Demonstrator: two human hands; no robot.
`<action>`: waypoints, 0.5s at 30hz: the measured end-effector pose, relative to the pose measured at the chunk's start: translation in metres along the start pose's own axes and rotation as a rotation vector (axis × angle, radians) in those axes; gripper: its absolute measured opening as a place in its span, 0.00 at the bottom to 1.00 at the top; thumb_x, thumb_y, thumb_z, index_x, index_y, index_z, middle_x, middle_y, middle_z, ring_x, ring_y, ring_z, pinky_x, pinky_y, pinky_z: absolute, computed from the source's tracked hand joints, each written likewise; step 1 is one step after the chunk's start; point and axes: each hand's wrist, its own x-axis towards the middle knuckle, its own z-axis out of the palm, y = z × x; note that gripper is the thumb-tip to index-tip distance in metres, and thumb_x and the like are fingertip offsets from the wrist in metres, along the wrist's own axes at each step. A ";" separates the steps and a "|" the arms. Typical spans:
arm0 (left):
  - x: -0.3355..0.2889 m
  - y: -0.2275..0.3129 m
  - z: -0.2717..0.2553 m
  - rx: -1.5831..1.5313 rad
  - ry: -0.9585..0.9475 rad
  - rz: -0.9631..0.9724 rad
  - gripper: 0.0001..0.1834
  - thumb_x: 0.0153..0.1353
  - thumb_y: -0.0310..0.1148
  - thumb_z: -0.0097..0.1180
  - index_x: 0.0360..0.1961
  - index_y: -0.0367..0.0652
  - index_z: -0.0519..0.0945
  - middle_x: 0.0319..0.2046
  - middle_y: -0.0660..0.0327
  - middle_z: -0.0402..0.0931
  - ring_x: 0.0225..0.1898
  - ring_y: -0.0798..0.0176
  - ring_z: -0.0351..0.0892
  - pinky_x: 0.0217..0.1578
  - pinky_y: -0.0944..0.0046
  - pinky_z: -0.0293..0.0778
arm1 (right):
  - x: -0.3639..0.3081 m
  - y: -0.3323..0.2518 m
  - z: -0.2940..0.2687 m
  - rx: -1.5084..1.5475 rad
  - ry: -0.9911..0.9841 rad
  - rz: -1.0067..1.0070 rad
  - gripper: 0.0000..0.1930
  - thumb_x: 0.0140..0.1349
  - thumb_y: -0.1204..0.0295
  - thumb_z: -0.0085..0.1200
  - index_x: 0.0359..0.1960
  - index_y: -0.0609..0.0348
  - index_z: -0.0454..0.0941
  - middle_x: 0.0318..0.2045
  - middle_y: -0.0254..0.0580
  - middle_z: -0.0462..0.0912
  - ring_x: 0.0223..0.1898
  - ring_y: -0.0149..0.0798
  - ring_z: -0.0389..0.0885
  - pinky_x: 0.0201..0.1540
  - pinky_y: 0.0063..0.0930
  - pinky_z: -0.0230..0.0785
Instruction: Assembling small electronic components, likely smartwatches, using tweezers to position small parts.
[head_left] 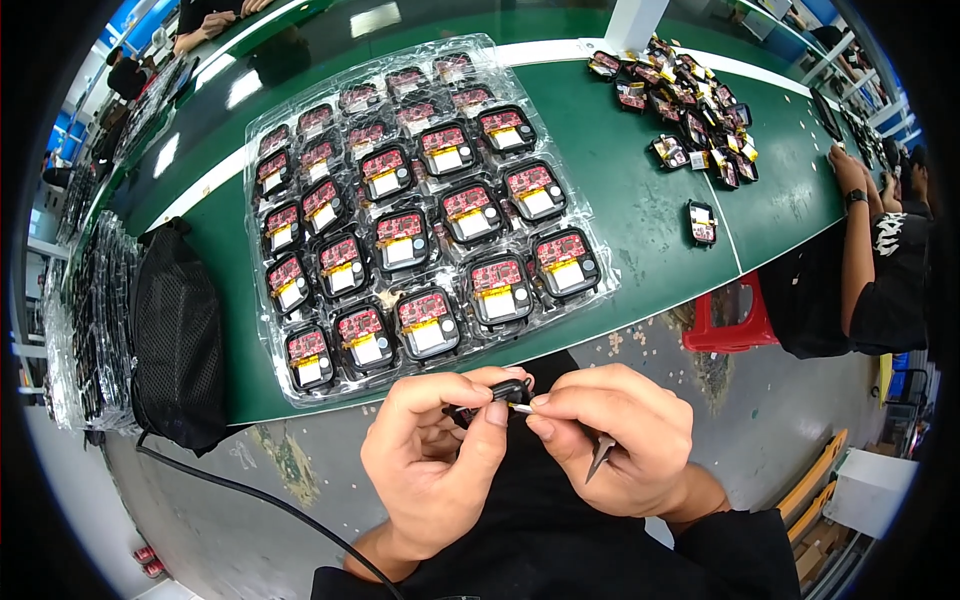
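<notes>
At the near edge of a green workbench (640, 215), a small black key-fob shell (508, 390) is held over the lap, just below the bench edge; left to right, a black mesh bag (178, 340) is seen lying at the bench's left end, beside stacked clear trays (95, 330); a clear blister tray (300, 395) filled with rows of red circuit boards in black housings (428, 322) is spread across the middle; the left hand (435, 465) is closed around the shell, thumb and fingers pinched on it; the right hand (615, 440) is pinched on a small pale part at the shell's edge, with grey tweezers (600, 457) tucked in its palm; a loose heap of housings (690, 105) is scattered farther right; a seated co-worker's arm (855, 240) is rested on the bench's right end.
</notes>
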 end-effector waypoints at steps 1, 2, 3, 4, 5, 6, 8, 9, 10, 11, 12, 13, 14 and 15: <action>0.000 0.001 0.000 0.000 0.001 0.000 0.12 0.67 0.16 0.54 0.47 0.36 0.68 0.45 0.38 0.82 0.48 0.48 0.85 0.50 0.54 0.83 | 0.000 0.000 0.000 0.002 0.003 0.013 0.08 0.54 0.80 0.70 0.36 0.63 0.85 0.32 0.43 0.85 0.27 0.38 0.85 0.26 0.27 0.79; 0.001 0.003 0.001 -0.014 0.009 -0.010 0.11 0.67 0.16 0.54 0.48 0.36 0.68 0.46 0.38 0.81 0.48 0.48 0.85 0.50 0.54 0.83 | 0.000 0.000 0.001 0.003 0.002 0.012 0.08 0.54 0.80 0.70 0.36 0.63 0.85 0.32 0.43 0.85 0.27 0.38 0.85 0.26 0.27 0.79; 0.000 0.004 0.002 -0.028 0.017 -0.019 0.11 0.68 0.17 0.53 0.48 0.36 0.68 0.46 0.38 0.81 0.49 0.48 0.85 0.50 0.54 0.83 | 0.000 -0.001 0.002 0.016 0.004 0.025 0.08 0.54 0.80 0.70 0.36 0.63 0.86 0.32 0.43 0.85 0.27 0.38 0.86 0.26 0.27 0.79; 0.000 0.004 0.002 -0.028 0.018 -0.019 0.11 0.68 0.17 0.53 0.48 0.36 0.68 0.46 0.38 0.81 0.49 0.48 0.85 0.50 0.54 0.83 | 0.000 -0.001 0.003 0.030 0.006 0.037 0.09 0.54 0.80 0.70 0.37 0.63 0.86 0.32 0.44 0.85 0.27 0.38 0.86 0.27 0.27 0.79; -0.001 0.004 0.002 -0.015 0.024 -0.022 0.11 0.68 0.17 0.53 0.49 0.35 0.68 0.47 0.38 0.81 0.49 0.49 0.85 0.51 0.54 0.83 | 0.000 0.000 0.004 0.030 0.005 0.037 0.09 0.54 0.80 0.70 0.37 0.63 0.86 0.32 0.44 0.85 0.27 0.38 0.86 0.27 0.27 0.79; -0.001 0.004 0.002 -0.002 0.030 -0.026 0.11 0.69 0.17 0.52 0.49 0.35 0.68 0.47 0.39 0.81 0.49 0.50 0.85 0.51 0.55 0.82 | -0.001 0.001 0.006 0.041 0.012 0.030 0.09 0.54 0.80 0.69 0.37 0.64 0.86 0.33 0.44 0.85 0.28 0.38 0.86 0.27 0.27 0.79; -0.001 0.003 0.002 0.020 0.021 -0.021 0.11 0.69 0.17 0.52 0.49 0.35 0.68 0.47 0.39 0.81 0.49 0.51 0.84 0.52 0.56 0.82 | -0.001 0.003 0.009 0.053 0.017 0.024 0.09 0.54 0.81 0.69 0.38 0.64 0.86 0.33 0.45 0.85 0.28 0.38 0.86 0.28 0.27 0.80; -0.001 0.003 0.001 0.043 0.012 -0.015 0.10 0.69 0.17 0.52 0.49 0.34 0.69 0.47 0.40 0.81 0.49 0.52 0.84 0.52 0.57 0.81 | -0.002 0.004 0.010 0.051 0.021 0.025 0.09 0.54 0.81 0.69 0.38 0.64 0.86 0.33 0.45 0.85 0.28 0.38 0.87 0.28 0.27 0.80; -0.001 0.003 0.001 0.043 0.013 -0.015 0.10 0.69 0.17 0.52 0.49 0.34 0.69 0.47 0.40 0.81 0.49 0.52 0.84 0.52 0.57 0.81 | -0.002 0.004 0.011 0.048 0.025 0.025 0.10 0.54 0.81 0.69 0.38 0.64 0.86 0.33 0.45 0.85 0.29 0.39 0.87 0.28 0.27 0.81; -0.001 0.003 0.001 0.066 0.004 -0.004 0.10 0.69 0.18 0.52 0.49 0.34 0.69 0.47 0.40 0.81 0.49 0.53 0.84 0.52 0.58 0.81 | -0.002 0.004 0.011 0.048 0.024 0.025 0.10 0.54 0.81 0.69 0.38 0.64 0.86 0.33 0.45 0.85 0.29 0.39 0.87 0.28 0.27 0.81; -0.001 0.003 0.000 0.088 -0.005 0.007 0.10 0.69 0.18 0.52 0.49 0.34 0.69 0.47 0.40 0.81 0.49 0.53 0.84 0.52 0.58 0.81 | -0.002 0.003 0.011 0.051 0.022 0.033 0.10 0.54 0.81 0.69 0.38 0.64 0.86 0.34 0.45 0.85 0.29 0.39 0.87 0.29 0.27 0.81; -0.001 0.003 -0.001 0.088 -0.005 0.008 0.10 0.69 0.18 0.52 0.49 0.34 0.69 0.47 0.40 0.81 0.49 0.53 0.84 0.52 0.58 0.81 | -0.002 0.003 0.012 0.054 0.019 0.040 0.10 0.54 0.80 0.69 0.38 0.64 0.86 0.34 0.46 0.86 0.30 0.39 0.87 0.29 0.27 0.81; -0.001 0.003 -0.001 0.075 -0.004 0.009 0.10 0.69 0.18 0.52 0.50 0.34 0.69 0.48 0.40 0.81 0.50 0.54 0.84 0.52 0.59 0.80 | -0.003 0.003 0.013 0.054 0.019 0.040 0.10 0.54 0.80 0.69 0.38 0.64 0.86 0.34 0.46 0.86 0.30 0.39 0.87 0.29 0.27 0.81; -0.001 0.002 -0.002 0.062 -0.003 0.010 0.10 0.70 0.18 0.52 0.50 0.34 0.69 0.48 0.40 0.81 0.50 0.55 0.84 0.52 0.60 0.80 | -0.004 0.004 0.014 0.063 0.030 0.039 0.10 0.54 0.80 0.70 0.38 0.64 0.86 0.34 0.46 0.86 0.30 0.40 0.87 0.29 0.27 0.81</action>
